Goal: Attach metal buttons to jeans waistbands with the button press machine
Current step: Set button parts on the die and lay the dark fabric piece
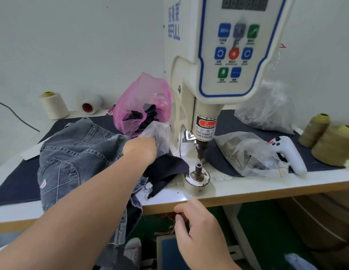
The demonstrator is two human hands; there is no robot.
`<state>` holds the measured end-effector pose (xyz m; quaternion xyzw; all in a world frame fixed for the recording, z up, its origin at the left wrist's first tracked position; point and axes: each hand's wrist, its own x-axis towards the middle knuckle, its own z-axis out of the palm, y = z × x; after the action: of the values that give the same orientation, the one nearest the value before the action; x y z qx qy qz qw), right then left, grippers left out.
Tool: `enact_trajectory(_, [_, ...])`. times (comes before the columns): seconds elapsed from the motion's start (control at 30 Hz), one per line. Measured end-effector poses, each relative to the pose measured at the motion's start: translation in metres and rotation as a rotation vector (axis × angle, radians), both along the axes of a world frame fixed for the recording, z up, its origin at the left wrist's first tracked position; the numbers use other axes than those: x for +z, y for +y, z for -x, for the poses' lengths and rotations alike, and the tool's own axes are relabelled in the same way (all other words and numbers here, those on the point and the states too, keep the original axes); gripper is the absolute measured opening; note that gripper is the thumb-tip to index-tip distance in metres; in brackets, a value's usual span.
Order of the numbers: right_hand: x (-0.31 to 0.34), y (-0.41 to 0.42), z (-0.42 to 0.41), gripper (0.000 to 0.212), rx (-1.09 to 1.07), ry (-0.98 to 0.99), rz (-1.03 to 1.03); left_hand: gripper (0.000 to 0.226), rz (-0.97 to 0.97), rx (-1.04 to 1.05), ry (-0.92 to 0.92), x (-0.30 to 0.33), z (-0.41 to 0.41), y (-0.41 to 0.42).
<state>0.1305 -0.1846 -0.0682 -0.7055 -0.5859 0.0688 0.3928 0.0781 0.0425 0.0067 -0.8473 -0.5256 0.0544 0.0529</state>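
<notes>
beside press machine (218,78), left hand (141,149) reaches clear bag (160,133).

bare forearms (103,193), no sleeves, white shoe (133,248)

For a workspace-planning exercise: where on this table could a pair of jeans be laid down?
Bare white table runs along the front edge, right of the lower die. Left is crowded: grey jeans, left hand in a clear bag.
</notes>
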Motion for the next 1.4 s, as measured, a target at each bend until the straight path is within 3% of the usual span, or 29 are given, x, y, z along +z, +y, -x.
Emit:
enact_trajectory(0.3, [-0.004,-0.007,0.000,0.013,-0.004,0.046,0.102,0.040,0.139,0.020,0.037,0.013,-0.007,-0.001])
enact_trajectory(0.47, [-0.003,-0.009,-0.003,0.014,-0.017,0.069,0.115,0.057,0.232,0.030,0.086,0.015,-0.011,0.003])
enact_trajectory(0.7, [0.002,-0.009,-0.016,0.013,-0.051,0.131,0.099,0.041,0.256,0.056,0.072,0.014,-0.015,0.008])
enact_trajectory(0.77, [0.011,-0.007,-0.028,0.014,-0.113,0.124,0.030,0.038,0.247,0.063,0.055,0.012,-0.014,0.008])
enact_trajectory(0.83, [0.023,-0.002,-0.053,0.014,-0.270,0.049,-0.174,0.035,0.237,0.066,0.033,0.009,-0.012,0.009])
enact_trajectory(0.9, [0.037,0.011,-0.089,0.017,-0.454,-0.035,-0.234,0.034,0.256,0.058,0.032,0.007,-0.011,0.010])
enact_trajectory(1.07, [0.046,0.041,-0.170,0.025,-0.614,-0.150,0.106,0.038,0.272,0.066,0.009,0.008,-0.013,0.009])
enact_trajectory(1.4, [0.025,0.046,-0.191,0.023,-0.589,-0.302,0.247,0.035,0.144,0.053,0.003,0.001,-0.015,0.004])
